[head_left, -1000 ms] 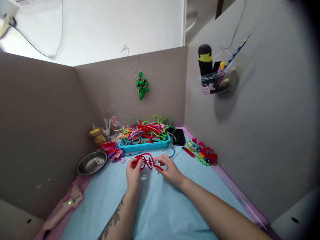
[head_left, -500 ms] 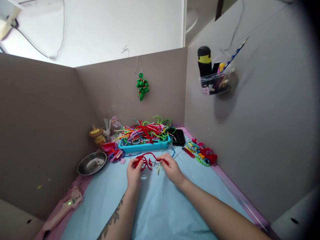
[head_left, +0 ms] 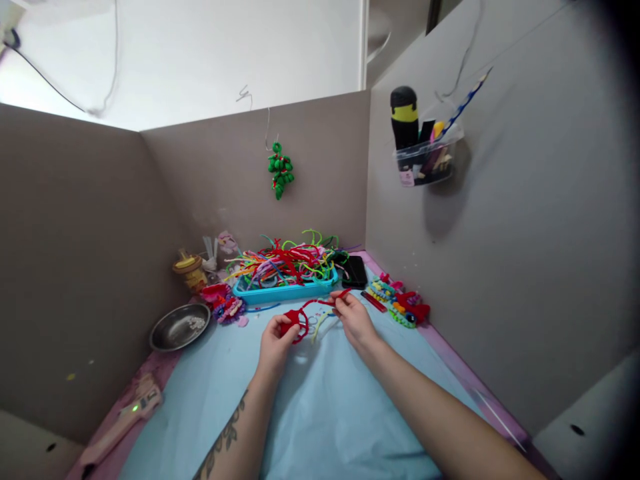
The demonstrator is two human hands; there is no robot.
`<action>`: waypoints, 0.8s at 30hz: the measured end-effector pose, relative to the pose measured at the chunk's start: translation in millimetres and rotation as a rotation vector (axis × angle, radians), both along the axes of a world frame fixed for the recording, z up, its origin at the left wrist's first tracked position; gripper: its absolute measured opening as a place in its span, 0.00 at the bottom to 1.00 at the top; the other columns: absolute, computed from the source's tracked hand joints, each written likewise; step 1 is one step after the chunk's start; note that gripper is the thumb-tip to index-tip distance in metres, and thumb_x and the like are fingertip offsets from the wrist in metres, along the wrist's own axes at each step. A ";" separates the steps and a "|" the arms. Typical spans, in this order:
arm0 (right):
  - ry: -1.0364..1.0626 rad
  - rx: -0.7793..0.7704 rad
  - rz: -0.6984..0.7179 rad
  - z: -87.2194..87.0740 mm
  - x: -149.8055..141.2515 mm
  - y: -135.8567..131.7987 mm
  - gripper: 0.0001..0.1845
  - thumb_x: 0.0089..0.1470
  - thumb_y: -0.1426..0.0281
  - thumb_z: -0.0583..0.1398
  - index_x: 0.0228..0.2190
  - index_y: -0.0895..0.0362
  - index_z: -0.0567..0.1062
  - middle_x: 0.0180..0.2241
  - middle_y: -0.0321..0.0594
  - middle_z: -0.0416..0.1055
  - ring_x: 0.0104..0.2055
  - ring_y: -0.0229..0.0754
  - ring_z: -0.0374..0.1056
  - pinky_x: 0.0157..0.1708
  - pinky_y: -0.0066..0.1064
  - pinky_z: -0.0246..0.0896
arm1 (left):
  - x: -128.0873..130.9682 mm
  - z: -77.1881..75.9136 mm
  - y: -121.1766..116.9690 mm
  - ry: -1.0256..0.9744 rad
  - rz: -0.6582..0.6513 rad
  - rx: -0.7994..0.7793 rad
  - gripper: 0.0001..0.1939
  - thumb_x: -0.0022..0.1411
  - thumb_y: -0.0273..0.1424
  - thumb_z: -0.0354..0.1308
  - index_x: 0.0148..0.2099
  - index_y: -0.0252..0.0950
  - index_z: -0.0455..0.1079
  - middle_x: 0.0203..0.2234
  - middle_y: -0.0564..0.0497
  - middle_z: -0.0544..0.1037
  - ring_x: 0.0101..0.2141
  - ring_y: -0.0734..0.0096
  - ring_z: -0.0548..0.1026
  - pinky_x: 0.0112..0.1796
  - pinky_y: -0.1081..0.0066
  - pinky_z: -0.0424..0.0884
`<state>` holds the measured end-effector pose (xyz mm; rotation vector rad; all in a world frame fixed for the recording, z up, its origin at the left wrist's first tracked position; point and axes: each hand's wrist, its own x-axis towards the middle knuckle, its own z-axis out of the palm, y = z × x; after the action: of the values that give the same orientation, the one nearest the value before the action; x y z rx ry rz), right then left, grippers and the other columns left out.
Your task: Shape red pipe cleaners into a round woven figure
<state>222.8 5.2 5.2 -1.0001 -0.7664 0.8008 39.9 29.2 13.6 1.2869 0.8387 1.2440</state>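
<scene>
My left hand [head_left: 276,339] is closed on a red pipe-cleaner piece [head_left: 296,323] with a loop at its right side. From that piece a long red pipe cleaner [head_left: 316,303] runs rightward to my right hand [head_left: 353,316], which pinches it near the end; a short tip sticks out above the fingers. Between the hands, on the blue sheet, are what look like scissor handles [head_left: 312,324], partly hidden. A pale yellow-green pipe cleaner [head_left: 319,327] lies beside them.
Behind my hands stands a blue tray [head_left: 260,293] heaped with coloured pipe cleaners. A steel bowl [head_left: 173,333] with small white bits and a pink glue gun [head_left: 125,419] are at left. Colourful pipe-cleaner pieces [head_left: 400,301] and a black phone [head_left: 355,272] lie right. Partitions enclose the table.
My right hand has moved away to the right and slightly up, drawing the red pipe cleaner out longer. My left hand has shifted slightly right, still holding the red piece.
</scene>
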 end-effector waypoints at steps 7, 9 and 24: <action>-0.865 0.243 0.007 14.4 -8.3 -20.7 0.09 0.52 0.68 0.57 0.36 0.52 0.76 0.35 0.42 0.71 0.42 0.45 0.63 0.46 0.41 0.55 | -0.4 -2.5 1.3 -0.001 -0.038 -0.033 0.16 0.42 0.34 0.65 0.32 0.35 0.63 0.26 0.54 0.73 0.26 0.73 0.71 0.28 0.74 0.65; -1.044 0.273 -0.038 14.5 -9.0 -23.3 0.09 0.53 0.69 0.56 0.34 0.51 0.76 0.33 0.42 0.70 0.41 0.45 0.62 0.46 0.41 0.54 | -1.0 -3.7 1.6 0.003 -0.055 -0.032 0.16 0.43 0.34 0.65 0.32 0.35 0.64 0.26 0.54 0.73 0.27 0.73 0.71 0.28 0.74 0.65; -1.550 0.311 -0.251 13.3 -14.7 -22.8 0.10 0.54 0.74 0.55 0.32 0.53 0.76 0.29 0.39 0.69 0.40 0.44 0.56 0.45 0.39 0.47 | -1.8 -12.8 4.6 -0.032 -0.168 -0.063 0.15 0.44 0.30 0.66 0.32 0.34 0.64 0.28 0.52 0.75 0.28 0.74 0.71 0.30 0.75 0.65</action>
<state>208.1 -17.7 18.5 -1.2987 -1.9273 -0.4961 38.1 33.7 0.8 1.2568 0.7254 1.0939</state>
